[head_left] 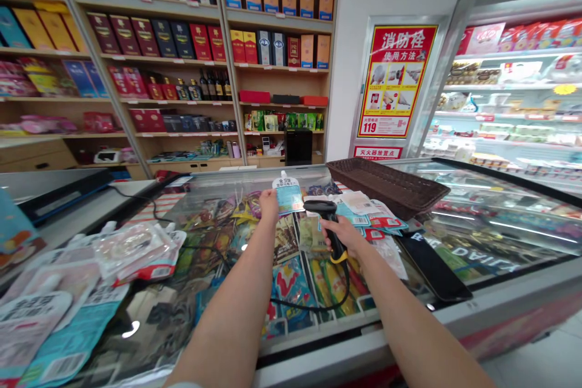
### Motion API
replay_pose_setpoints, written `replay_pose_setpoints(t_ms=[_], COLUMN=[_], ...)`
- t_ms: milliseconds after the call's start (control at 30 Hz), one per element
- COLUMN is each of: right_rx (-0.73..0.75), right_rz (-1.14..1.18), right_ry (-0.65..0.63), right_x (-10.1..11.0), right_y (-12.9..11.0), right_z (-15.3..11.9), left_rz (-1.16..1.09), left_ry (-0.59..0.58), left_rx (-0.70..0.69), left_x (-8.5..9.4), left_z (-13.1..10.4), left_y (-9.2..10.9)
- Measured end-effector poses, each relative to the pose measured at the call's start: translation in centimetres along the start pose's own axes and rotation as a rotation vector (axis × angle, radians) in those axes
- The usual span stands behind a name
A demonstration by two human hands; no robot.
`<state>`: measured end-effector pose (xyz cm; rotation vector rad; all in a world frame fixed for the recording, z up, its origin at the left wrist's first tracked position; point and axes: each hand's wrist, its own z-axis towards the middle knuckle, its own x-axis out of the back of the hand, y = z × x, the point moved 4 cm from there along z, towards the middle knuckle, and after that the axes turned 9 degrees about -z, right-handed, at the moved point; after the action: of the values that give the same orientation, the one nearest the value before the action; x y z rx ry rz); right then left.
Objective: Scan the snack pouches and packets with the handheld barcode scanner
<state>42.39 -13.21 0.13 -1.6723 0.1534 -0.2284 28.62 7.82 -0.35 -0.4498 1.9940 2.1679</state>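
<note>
Above the glass-topped freezer [291,354], my left hand [268,201] is closed on the left edge of a blue and white spouted pouch [289,195], which is upright. My right hand [341,236] grips a black and yellow barcode scanner [334,224], its head pointing left at the pouch's lower right corner. A black cable runs from the scanner's handle down and to the left over the glass. Right of the scanner lie more flat pouches [386,222] with red and blue parts. At the left, a pile of spouted pouches [73,339] lies on the glass.
A brown wicker basket [386,185] rests on the freezer's far right part. Nearer, a black tablet-like device [434,267] lies at an angle. Dark equipment [59,197] stands on the left counter. Behind are shelves of boxed goods [282,76] and a refrigerated display [513,103].
</note>
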Motion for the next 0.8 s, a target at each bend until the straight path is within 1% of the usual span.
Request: replay_pose_setpoints(t_ms=[133,233,367,433,467,533,600,700,800], right_rx=[-0.008,-0.021,-0.011,-0.001,0.005,0.008,0.0,-0.013,-0.015], right_rz=[0.005,-0.007,0.055,0.11,0.131,0.156,0.165,0.188,0.227], right_ry=[-0.003,-0.003,0.007,0.002,-0.006,-0.032,-0.069,-0.126,-0.171], right_x=[0.1,-0.1,-0.6,-1.1,-1.5,-2.4,-3.8,-6.9,-11.2], right_y=[0.1,0.0,0.0,-0.1,-0.2,-0.4,-0.7,-1.6,-2.6], right_z=[0.0,0.0,0.0,0.1,0.3,0.6,1.0,1.5,1.8], left_rz=[0.033,0.012,-0.032,-0.041,-0.04,-0.029,-0.019,0.008,0.042], left_ry=[0.004,0.001,-0.012,-0.018,-0.013,0.009,0.033,0.048,0.075], left_rx=[-0.006,-0.006,0.04,0.064,0.064,0.044,0.017,0.002,-0.008], left_x=[0.1,0.0,-0.4,-0.1,0.3,1.8,4.1,8.5,13.5], left_z=[-0.4,-0.6,-1.1,-1.3,-1.2,-0.8,-0.2,0.9,1.5], left_y=[0.3,0.3,0.3,0.7,1.1,2.3,3.7,6.0,8.3])
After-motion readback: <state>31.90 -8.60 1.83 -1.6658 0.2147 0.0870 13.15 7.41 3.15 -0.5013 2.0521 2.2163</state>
